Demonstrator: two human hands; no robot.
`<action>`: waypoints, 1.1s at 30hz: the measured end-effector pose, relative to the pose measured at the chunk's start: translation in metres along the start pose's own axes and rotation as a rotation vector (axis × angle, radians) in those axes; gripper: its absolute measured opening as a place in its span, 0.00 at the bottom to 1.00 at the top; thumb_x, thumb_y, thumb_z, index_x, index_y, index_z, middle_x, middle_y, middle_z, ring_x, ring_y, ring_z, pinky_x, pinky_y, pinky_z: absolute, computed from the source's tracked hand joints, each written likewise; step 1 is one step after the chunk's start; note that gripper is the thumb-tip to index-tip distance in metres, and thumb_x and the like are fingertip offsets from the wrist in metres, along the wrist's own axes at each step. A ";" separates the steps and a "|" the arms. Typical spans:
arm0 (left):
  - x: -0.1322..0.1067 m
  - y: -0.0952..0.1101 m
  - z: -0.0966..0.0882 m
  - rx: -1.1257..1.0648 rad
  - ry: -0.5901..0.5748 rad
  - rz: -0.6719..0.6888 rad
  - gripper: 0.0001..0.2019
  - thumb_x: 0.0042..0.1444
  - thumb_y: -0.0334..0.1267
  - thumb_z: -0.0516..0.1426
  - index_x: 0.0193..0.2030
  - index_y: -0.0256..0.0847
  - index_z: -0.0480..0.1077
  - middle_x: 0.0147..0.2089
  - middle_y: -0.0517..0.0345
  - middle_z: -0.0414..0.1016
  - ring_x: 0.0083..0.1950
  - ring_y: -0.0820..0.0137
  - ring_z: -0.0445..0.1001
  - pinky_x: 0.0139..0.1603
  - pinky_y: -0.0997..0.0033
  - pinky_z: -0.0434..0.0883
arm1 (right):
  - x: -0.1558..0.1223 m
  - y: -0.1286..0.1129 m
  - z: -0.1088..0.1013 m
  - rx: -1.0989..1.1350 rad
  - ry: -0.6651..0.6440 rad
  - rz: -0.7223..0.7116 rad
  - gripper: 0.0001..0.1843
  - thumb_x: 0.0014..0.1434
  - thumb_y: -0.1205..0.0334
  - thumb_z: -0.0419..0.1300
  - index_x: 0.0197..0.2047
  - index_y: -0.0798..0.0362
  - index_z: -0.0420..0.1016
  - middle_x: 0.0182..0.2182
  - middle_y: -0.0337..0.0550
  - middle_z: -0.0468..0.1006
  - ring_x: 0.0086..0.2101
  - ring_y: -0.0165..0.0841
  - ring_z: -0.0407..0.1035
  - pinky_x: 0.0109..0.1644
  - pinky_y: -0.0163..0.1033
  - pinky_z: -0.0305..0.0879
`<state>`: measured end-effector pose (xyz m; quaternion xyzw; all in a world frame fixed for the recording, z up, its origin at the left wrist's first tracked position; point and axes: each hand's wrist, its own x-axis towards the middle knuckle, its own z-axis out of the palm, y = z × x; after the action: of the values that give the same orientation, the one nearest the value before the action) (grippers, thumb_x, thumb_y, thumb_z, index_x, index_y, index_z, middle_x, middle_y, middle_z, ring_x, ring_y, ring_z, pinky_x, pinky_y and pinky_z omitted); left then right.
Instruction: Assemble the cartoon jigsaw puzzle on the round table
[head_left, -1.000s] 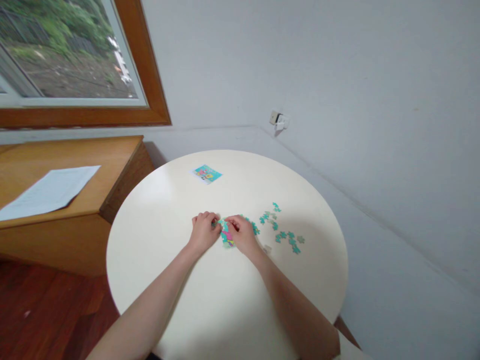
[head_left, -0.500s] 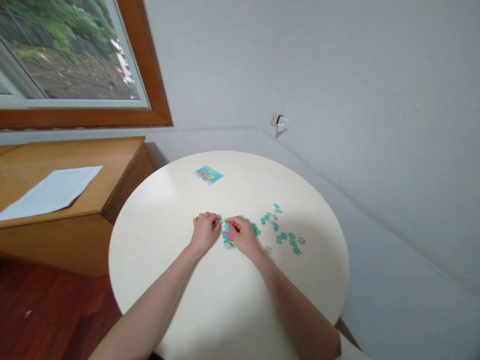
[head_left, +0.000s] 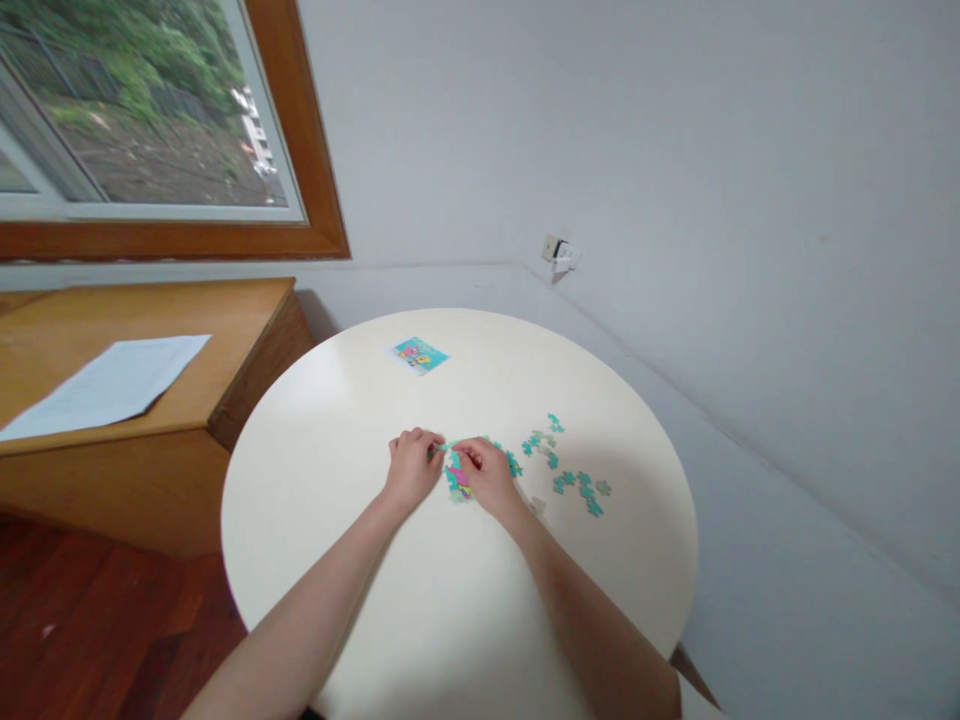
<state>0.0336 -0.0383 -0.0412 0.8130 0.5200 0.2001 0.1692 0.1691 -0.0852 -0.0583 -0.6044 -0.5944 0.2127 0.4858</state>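
Observation:
Both my hands meet over a small joined patch of teal and pink puzzle pieces (head_left: 456,482) near the middle of the round cream table (head_left: 322,520). My left hand (head_left: 411,467) has its fingers curled, pinching the patch's upper left edge. My right hand (head_left: 489,473) is curled too, fingertips pressed on the patch's top right. Several loose teal puzzle pieces (head_left: 570,475) lie scattered just right of my right hand. A small picture card (head_left: 418,354) lies at the table's far side.
A wooden desk (head_left: 135,440) with a sheet of paper (head_left: 112,382) stands left of the table, under a wood-framed window (head_left: 150,130). Grey walls meet behind the table, with a wall socket (head_left: 559,250) in the corner. Dark wooden floor (head_left: 90,620) shows lower left.
My hands stay on the joined patch with only slight finger shifts. The view has drifted a little, moving everything slightly down and right.

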 end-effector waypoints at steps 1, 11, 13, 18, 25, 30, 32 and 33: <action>0.000 0.000 0.000 0.000 -0.001 0.002 0.09 0.57 0.33 0.54 0.42 0.42 0.72 0.41 0.53 0.74 0.47 0.62 0.68 0.49 0.61 0.59 | 0.000 0.000 0.000 -0.004 0.001 -0.001 0.12 0.53 0.66 0.51 0.33 0.52 0.77 0.29 0.40 0.75 0.28 0.30 0.67 0.33 0.35 0.64; -0.003 0.001 -0.001 -0.006 -0.022 0.018 0.08 0.57 0.32 0.53 0.43 0.42 0.70 0.44 0.52 0.72 0.50 0.61 0.66 0.50 0.61 0.58 | -0.001 0.005 -0.002 0.005 -0.011 -0.004 0.12 0.54 0.63 0.52 0.33 0.52 0.77 0.29 0.41 0.76 0.29 0.30 0.67 0.32 0.35 0.65; -0.003 0.001 -0.001 -0.014 -0.019 0.023 0.08 0.57 0.32 0.53 0.42 0.42 0.70 0.44 0.53 0.72 0.49 0.62 0.66 0.51 0.60 0.58 | -0.001 0.006 -0.002 0.005 -0.008 -0.001 0.12 0.53 0.63 0.52 0.33 0.52 0.76 0.29 0.41 0.76 0.29 0.30 0.68 0.33 0.35 0.65; -0.003 0.002 -0.001 -0.023 -0.019 0.022 0.08 0.57 0.32 0.53 0.42 0.42 0.69 0.44 0.53 0.73 0.49 0.62 0.66 0.51 0.61 0.58 | -0.001 0.009 0.000 0.026 -0.006 0.006 0.11 0.53 0.63 0.52 0.34 0.53 0.76 0.29 0.41 0.75 0.29 0.31 0.68 0.32 0.35 0.66; -0.003 0.002 -0.002 -0.027 -0.009 0.025 0.08 0.56 0.31 0.54 0.42 0.42 0.69 0.44 0.53 0.73 0.49 0.63 0.66 0.51 0.61 0.58 | -0.001 0.012 0.002 0.065 -0.018 0.011 0.12 0.53 0.62 0.51 0.34 0.53 0.75 0.29 0.41 0.75 0.28 0.30 0.67 0.31 0.34 0.65; -0.003 0.001 -0.001 -0.018 -0.005 0.044 0.08 0.56 0.31 0.53 0.42 0.41 0.69 0.44 0.53 0.73 0.49 0.62 0.66 0.50 0.62 0.58 | -0.001 0.011 0.001 0.054 -0.021 -0.008 0.12 0.53 0.62 0.51 0.34 0.53 0.75 0.30 0.42 0.76 0.30 0.31 0.69 0.34 0.36 0.67; -0.003 0.000 0.000 -0.028 -0.002 0.043 0.08 0.56 0.31 0.53 0.42 0.41 0.69 0.43 0.54 0.74 0.48 0.62 0.67 0.50 0.62 0.59 | -0.001 0.011 0.001 0.055 -0.026 -0.009 0.12 0.54 0.62 0.51 0.34 0.53 0.75 0.30 0.42 0.76 0.30 0.31 0.69 0.34 0.36 0.67; -0.002 0.000 0.000 -0.040 0.000 0.040 0.08 0.56 0.31 0.53 0.41 0.42 0.69 0.42 0.55 0.74 0.47 0.63 0.67 0.49 0.62 0.59 | -0.001 0.011 0.001 0.057 -0.026 -0.008 0.12 0.54 0.62 0.51 0.34 0.53 0.75 0.30 0.42 0.76 0.30 0.31 0.69 0.33 0.36 0.67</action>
<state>0.0329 -0.0400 -0.0419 0.8196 0.4996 0.2139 0.1813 0.1737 -0.0839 -0.0682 -0.5851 -0.5967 0.2357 0.4960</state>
